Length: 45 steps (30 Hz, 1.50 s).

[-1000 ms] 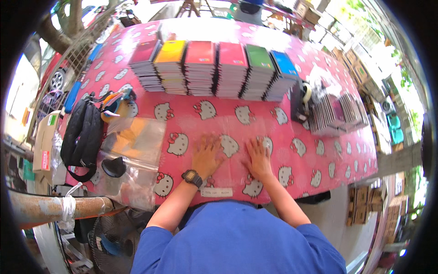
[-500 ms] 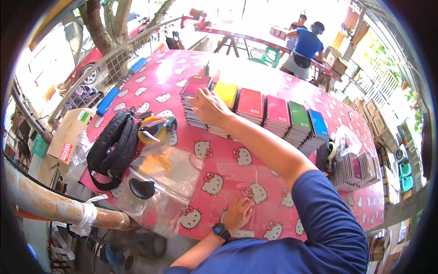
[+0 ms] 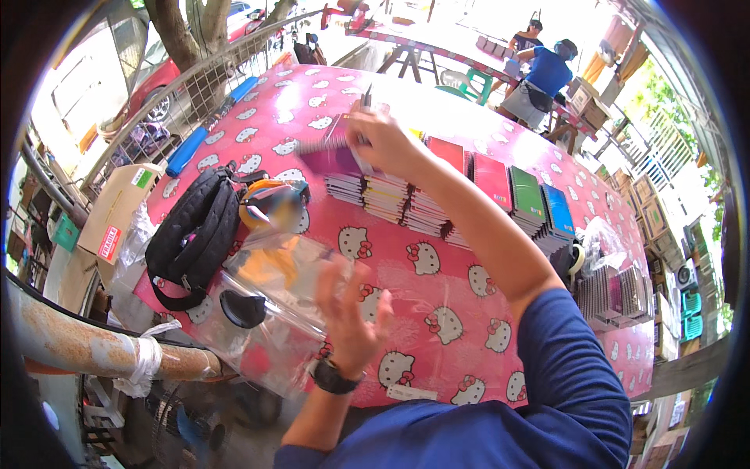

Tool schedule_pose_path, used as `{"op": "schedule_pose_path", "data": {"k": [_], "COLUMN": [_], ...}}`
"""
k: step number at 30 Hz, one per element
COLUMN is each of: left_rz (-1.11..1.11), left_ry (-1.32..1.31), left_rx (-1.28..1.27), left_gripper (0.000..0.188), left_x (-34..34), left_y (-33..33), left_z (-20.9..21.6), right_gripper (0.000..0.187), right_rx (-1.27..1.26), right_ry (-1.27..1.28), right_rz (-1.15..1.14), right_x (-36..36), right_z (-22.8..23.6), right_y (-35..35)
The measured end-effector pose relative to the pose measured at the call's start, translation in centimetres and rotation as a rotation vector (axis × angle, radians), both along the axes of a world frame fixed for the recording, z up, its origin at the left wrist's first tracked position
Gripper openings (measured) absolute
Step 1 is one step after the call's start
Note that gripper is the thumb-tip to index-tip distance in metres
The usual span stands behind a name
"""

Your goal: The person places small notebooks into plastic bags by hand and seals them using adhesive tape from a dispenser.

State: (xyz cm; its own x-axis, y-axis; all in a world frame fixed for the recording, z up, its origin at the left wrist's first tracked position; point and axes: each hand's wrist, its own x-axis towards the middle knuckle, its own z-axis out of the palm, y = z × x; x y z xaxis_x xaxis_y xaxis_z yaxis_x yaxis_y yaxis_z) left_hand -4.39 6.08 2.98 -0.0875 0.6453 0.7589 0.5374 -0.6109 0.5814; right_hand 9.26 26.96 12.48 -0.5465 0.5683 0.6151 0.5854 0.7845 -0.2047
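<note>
My right hand (image 3: pixel 383 142) reaches across to the far left stack and grips a purple spiral notebook (image 3: pixel 331 161), which is tilted and blurred by motion. Beneath it sits the leftmost stack of notebooks (image 3: pixel 344 188). A row of further stacks runs to the right, among them red notebooks (image 3: pixel 491 181), green notebooks (image 3: pixel 525 191) and blue notebooks (image 3: pixel 557 209); my forearm hides part of the row. My left hand (image 3: pixel 351 320), with a dark wristwatch, hovers over the near table with its fingers spread and nothing in them.
A pink patterned cloth covers the table (image 3: pixel 422 313). On the left lie a black bag (image 3: pixel 195 234), clear plastic bags (image 3: pixel 273 344) and a tape dispenser (image 3: pixel 262 207). More notebooks (image 3: pixel 613 293) stand at the right edge. Two people work at a far table (image 3: pixel 437 51).
My right hand has lifted the purple notebook off the leftmost stack and tipped it leftward. My left hand has risen from the table, moving left with its fingers spreading. The view has shifted slightly.
</note>
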Motion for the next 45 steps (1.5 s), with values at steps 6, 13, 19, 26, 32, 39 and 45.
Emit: {"op": "schedule_pose_path", "data": {"k": [6,13,19,26,32,39,45], "left_rz": [-0.721,-0.843,-0.616,-0.642,-0.670,-0.708,-0.666], "left_ry": [-0.026,-0.337,-0.057,-0.053,-0.128,-0.115,-0.024], "left_rx": [-0.887,-1.089,-0.933,-1.015,-1.075,-1.014,-0.959], "left_gripper": [0.042,0.031,0.033,0.034,0.035,0.027,0.031], "left_x": [0.8,8.0,8.4,7.1,7.7,7.8,7.7], "left_y": [2.6,-4.4,-5.0,-4.1,-3.6,-4.1,-4.0], "left_z": [-2.0,-15.5,-15.5,-14.9,-17.0,-14.4,-14.8], "right_gripper": [0.009,0.023,0.015,0.018,0.020,0.014,0.019], "right_rx": [-0.851,-0.251,0.126,0.087,-0.956,-0.558,0.014], "right_ry": [-0.296,-0.266,-0.354,0.311,-0.047,-0.214,-0.052], "right_rz": [0.264,-0.315,-0.745,-0.405,-0.273,-0.418,-0.638], "right_x": [5.7,6.0,4.8,6.7,16.3,13.5,11.6], "right_z": [-0.9,-5.3,-8.2,-1.3,-9.5,-15.8,-6.1], "right_y": [-13.8,-5.2,-0.4,-9.9,-23.3,-20.7,-10.0]}}
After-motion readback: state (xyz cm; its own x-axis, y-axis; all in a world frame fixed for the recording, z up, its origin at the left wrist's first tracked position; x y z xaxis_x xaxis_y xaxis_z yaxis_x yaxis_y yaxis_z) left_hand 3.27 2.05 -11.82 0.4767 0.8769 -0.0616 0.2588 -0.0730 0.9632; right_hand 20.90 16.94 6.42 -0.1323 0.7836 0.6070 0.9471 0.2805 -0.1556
